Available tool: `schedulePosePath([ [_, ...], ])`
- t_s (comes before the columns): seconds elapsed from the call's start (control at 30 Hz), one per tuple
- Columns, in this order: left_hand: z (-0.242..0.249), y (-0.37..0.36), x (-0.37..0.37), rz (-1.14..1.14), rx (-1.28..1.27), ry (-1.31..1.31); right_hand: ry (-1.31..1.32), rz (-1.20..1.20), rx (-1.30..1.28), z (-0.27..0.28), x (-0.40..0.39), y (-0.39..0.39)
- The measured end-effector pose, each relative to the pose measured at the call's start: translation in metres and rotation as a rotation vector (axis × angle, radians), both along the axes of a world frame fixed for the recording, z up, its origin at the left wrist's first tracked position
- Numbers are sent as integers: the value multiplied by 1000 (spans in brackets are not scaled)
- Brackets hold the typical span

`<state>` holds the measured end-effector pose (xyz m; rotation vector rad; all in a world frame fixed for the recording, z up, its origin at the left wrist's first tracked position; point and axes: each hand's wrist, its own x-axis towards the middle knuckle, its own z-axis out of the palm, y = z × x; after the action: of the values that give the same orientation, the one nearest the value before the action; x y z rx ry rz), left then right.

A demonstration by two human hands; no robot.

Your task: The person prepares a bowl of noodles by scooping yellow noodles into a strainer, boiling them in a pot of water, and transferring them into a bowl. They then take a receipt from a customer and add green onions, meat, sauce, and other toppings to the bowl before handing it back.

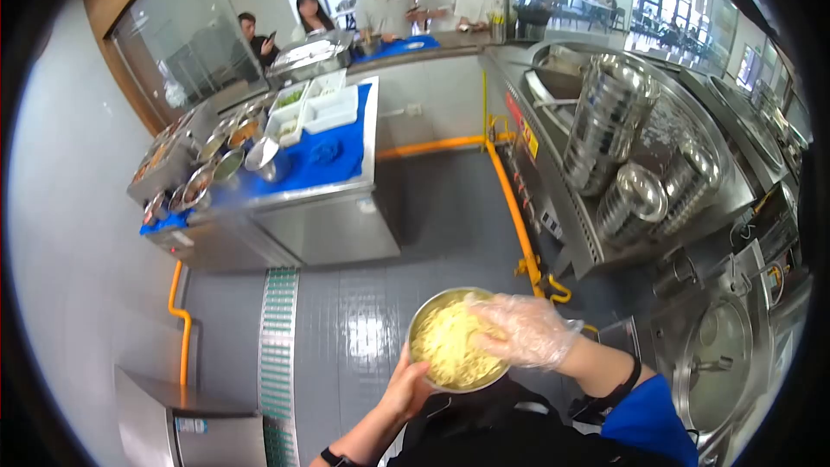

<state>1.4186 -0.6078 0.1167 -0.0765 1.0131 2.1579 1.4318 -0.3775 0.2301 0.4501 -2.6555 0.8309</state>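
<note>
A round metal bowl [413, 322] full of pale yellow noodles [450, 346] is held low in front of my body. My left hand [405, 391], bare, grips the bowl's near left side, with the thumb by the rim. My right hand [527, 330] wears a clear plastic glove and reaches over the right rim into the noodles. Its fingers curl onto them, and the fingertips are partly hidden in the strands.
To the left stands a steel counter [346, 203] with a blue cover, metal pots and white trays [331, 111]. Stacked steel bowls [609, 121] stand on the cooking range at right, above yellow pipes [510, 199]. Several people wait behind the far counter. A floor drain [278, 337] runs along the left.
</note>
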Motion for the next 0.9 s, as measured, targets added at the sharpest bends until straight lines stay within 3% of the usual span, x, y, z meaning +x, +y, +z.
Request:
schedulePosePath([
  [0.17, 4, 16, -81, 181, -105, -59, 50, 127, -187, -3, -116, 49],
  [0.27, 13, 26, -128, 274, -92, -40, 124, 33, -452, 5, -189, 60],
  [0.43, 18, 29, -197, 462, 16, -58, -113, -12, -426, -12, -289, 99],
  [0.5, 1, 22, -232, 425, -73, -55, -109, -11, -424, -50, -330, 118],
  [0.57, 4, 25, -266, 469, -85, -86, -90, -50, -526, -54, -363, 121],
  [0.7, -20, 18, -346, 533, -79, -80, -308, -204, -535, -53, -425, 129],
  [0.73, 3, 29, -367, 437, -68, 104, -299, -180, -505, -50, -444, 133],
  [0.9, -7, 15, -475, 435, -64, 58, -328, -210, -691, -69, -541, 160],
])
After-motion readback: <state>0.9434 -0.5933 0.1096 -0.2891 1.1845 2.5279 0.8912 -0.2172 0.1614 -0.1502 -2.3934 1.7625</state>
